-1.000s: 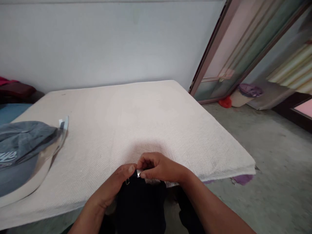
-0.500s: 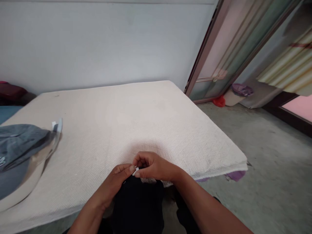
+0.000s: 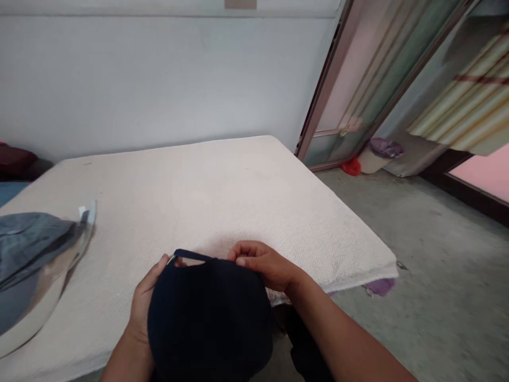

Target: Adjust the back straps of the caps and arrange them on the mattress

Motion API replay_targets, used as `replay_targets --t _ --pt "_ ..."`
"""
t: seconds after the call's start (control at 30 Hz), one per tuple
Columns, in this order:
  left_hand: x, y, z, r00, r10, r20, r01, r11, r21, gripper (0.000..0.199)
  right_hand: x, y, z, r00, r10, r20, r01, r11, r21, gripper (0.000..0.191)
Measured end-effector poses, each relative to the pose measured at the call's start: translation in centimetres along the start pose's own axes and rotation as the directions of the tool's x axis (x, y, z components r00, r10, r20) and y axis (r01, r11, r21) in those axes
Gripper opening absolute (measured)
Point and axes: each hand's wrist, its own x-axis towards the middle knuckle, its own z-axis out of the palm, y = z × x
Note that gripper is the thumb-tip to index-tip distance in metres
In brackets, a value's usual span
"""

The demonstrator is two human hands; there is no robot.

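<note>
A dark navy cap [image 3: 210, 318] is held between my two hands at the bottom middle of the view, over the near edge of the bed. Its back strap [image 3: 193, 254] arches along the top, with a small metal buckle at the left end. My left hand [image 3: 145, 297] grips the cap's left side, fingers near the buckle and partly hidden behind the fabric. On the upper right rim, my right hand [image 3: 264, 262] pinches the edge between thumb and fingers.
A pale textured bed cover [image 3: 191, 196] spreads ahead. Grey caps [image 3: 34, 239] and a clear-and-beige piece lie at the left. Beyond the bed stand a white panel [image 3: 170, 79], a sliding door [image 3: 345, 85] and a waste bin [image 3: 376, 159] on the concrete floor.
The cap has come up and turned so its back opening and strap show. My left hand has moved left onto its side, my right hand slightly right. The small white tag no longer shows.
</note>
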Motion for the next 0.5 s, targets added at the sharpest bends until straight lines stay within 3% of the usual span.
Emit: replay_targets --t 0.1,0.23,0.33,0.43,0.5 --pt "0.1 -0.9 0.7 0.996 -0.085 0.005 0.085 0.996 0.031 0.025 0.1 -0.2 -0.6 0.962 -0.064 -0.265 0.117 0.975 0.189 0.025" --pt "0.2 -3.3 1.3 0.979 -0.2 -0.031 0.202 0.976 0.077 0.03 0.4 -0.9 -1.8 0.824 -0.114 -0.555 0.294 0.924 0.245 0.028" --pt "0.7 -4.4 1.3 0.97 -0.237 -0.051 0.24 0.968 0.072 0.024 0.5 -1.1 -2.5 0.784 -0.12 -0.61 0.33 0.912 0.245 0.028" --pt "1.9 -3.9 1.3 0.979 -0.179 -0.099 0.182 0.983 0.025 0.024 0.8 -0.7 -2.4 0.803 -0.134 -0.58 0.33 0.911 0.248 0.025" --pt "2.2 -2.8 1.2 0.996 -0.075 -0.045 0.073 0.996 -0.052 0.028 1.1 -0.1 -2.0 0.828 -0.151 -0.54 0.339 0.902 0.267 0.024"
